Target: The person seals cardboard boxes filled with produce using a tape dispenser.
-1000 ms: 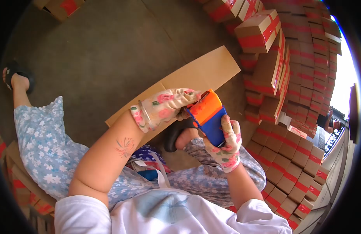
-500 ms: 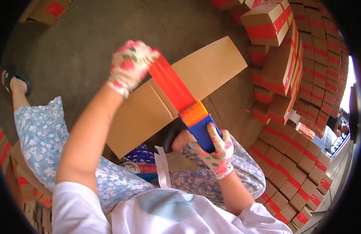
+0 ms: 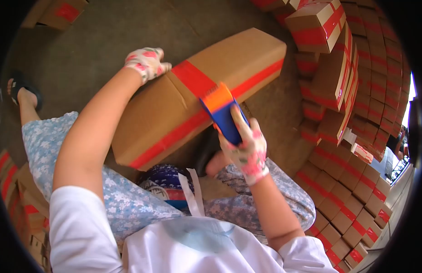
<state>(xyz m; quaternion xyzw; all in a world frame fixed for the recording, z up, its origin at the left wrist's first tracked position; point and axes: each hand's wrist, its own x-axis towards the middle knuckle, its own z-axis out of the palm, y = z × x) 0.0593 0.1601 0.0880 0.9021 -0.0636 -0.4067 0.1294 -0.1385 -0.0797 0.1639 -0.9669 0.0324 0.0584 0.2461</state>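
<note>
A long brown cardboard box (image 3: 147, 118) lies at a slant before me. Red packing tape (image 3: 192, 78) crosses its top, and another red strip runs along the side facing me. My right hand (image 3: 247, 152), in a floral glove, grips a blue tape dispenser (image 3: 230, 123) with an orange front, held over the box's near edge at the crosswise tape. At the far edge, beside the tape's end, is my left hand (image 3: 148, 63), gloved alike, its visible fingers apart and touching the box; some fingertips are hidden.
Red-taped boxes stand in stacks on the right (image 3: 340, 191), with a tall pile (image 3: 329, 82) behind. More boxes (image 3: 60, 13) sit at the upper left. A blue patterned bundle (image 3: 163, 179) with a white strap lies between my legs.
The tape stretched between my hands now lies flat across the box. The box has tilted, showing its taped side. My left hand moved to its far edge; the dispenser moved up.
</note>
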